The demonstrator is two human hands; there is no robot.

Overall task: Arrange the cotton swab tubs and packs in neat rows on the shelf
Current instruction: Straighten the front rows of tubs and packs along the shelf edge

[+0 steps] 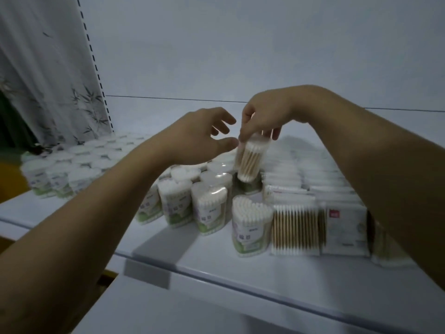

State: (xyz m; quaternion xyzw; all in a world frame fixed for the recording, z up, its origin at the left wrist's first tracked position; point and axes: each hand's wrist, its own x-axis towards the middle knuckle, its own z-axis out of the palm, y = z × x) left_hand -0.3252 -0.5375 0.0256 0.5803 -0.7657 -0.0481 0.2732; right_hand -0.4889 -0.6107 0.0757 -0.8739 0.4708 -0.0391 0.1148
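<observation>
White shelf (216,273) is carrying rows of tubs (209,206) beside stacked packs (296,227). Right grip (267,116) is pinching one tub (250,160) by its top over what looks like a gap just left of the packs, while left grip (192,138), spread and empty, is hovering beside it. Placing seems in hand; next the tub needs lowering upright into that gap.

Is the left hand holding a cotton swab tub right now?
No, the left hand is open beside the tub, which the right hand grips by its top.
</observation>
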